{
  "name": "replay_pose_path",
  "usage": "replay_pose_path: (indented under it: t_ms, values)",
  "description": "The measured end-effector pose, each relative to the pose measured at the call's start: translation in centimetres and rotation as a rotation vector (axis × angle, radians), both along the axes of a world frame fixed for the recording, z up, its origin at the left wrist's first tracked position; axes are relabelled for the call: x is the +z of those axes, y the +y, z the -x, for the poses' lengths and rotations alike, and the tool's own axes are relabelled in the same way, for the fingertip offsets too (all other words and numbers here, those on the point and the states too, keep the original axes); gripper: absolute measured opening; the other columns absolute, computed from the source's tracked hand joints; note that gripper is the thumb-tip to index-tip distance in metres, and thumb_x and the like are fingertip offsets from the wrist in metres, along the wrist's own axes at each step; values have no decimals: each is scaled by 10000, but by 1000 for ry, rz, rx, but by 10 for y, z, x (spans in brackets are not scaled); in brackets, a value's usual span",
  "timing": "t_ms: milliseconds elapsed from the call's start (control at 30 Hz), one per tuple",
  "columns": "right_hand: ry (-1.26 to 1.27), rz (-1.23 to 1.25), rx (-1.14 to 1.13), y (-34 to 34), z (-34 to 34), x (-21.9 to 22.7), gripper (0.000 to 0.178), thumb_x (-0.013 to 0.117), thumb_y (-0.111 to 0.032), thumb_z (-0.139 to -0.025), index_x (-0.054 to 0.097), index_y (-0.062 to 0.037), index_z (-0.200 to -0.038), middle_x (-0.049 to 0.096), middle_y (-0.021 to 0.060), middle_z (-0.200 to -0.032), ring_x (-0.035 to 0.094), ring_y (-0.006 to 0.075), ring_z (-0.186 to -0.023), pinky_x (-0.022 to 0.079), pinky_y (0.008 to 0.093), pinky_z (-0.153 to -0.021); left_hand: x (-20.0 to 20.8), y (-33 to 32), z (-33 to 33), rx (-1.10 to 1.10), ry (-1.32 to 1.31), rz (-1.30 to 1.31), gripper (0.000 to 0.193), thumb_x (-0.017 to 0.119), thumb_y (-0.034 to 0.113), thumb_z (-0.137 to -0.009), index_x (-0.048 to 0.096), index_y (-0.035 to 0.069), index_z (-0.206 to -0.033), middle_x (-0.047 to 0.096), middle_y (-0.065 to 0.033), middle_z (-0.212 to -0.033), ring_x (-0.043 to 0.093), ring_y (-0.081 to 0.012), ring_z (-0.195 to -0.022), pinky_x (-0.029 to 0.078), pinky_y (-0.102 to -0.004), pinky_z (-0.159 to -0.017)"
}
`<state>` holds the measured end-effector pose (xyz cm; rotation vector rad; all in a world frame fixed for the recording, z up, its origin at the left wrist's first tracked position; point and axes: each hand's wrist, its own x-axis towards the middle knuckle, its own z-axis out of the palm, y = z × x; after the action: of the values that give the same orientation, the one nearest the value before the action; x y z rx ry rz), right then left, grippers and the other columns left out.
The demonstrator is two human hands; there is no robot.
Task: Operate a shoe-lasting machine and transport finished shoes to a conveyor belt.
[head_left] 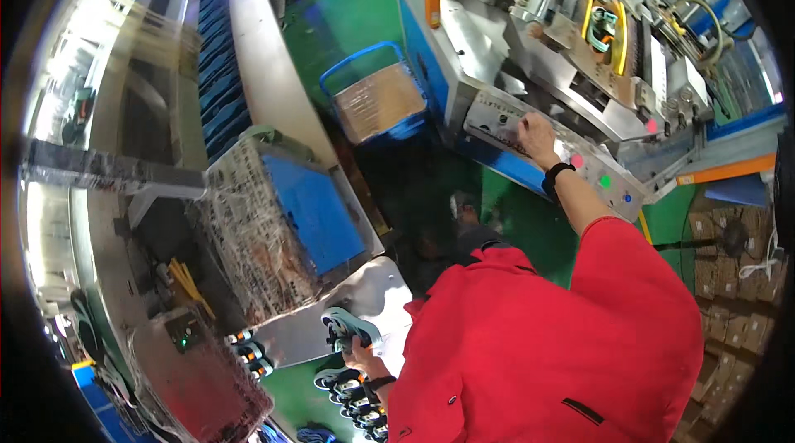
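left grip (358, 358) clasps curved shoe (351, 328); right grip (536, 137), openness unclear, at flat metal panel (493, 122).

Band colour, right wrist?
The band is black; the head view shows it.

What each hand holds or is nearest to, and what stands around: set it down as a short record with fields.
Left hand: gripping a grey-green shoe
Right hand: at the machine's control panel; exact contact unclear
Buttons: pink, green, blue
Cart: blue, carrying a cardboard box
More shoes: grouped near the left hand
Brown cartons: far right
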<state>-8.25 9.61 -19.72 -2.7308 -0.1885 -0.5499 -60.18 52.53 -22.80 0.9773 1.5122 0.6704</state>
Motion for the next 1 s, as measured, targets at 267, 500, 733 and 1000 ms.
replay_pose_path:
  t_ms: [267,500,733,1000]
  values:
    - [185,-27,-40,-56,-10,-14,122,611,-216,-842,596,-96,-822,608,118,-887,609,321,-881,501,464,-732,-49,-48,-73,-238,662,-276,669,704,114,-712,326,-76,-1231,535,-247,-1144,604,-351,-979,508,-438,-874]
    - [106,-52,-59,-47,-22,-18,145,589,-249,-870,573,-105,-866,585,109,-907,605,327,-867,497,445,-740,-35,-53,-85,-162,367,-181,668,680,98,-715,337,-25,-1275,508,-211,-1245,580,-307,-1052,478,-414,-945]
    - [99,-93,75,-39,-32,16,184,611,-220,-868,652,-52,-931,648,138,-923,628,308,-860,495,401,-766,-45,-47,-93,-235,740,-312,536,753,176,-637,557,-7,-1102,658,-152,-916,642,-267,-763,523,-377,-709]
    - [-87,-459,934,205,-86,244,153,612,-124,-916,627,-23,-1030,637,51,-897,573,141,-771,463,277,-653,-94,-34,-56,182,382,-236,700,768,222,-605,473,-41,-1183,598,-242,-1061,595,-393,-969,467,-453,-879]
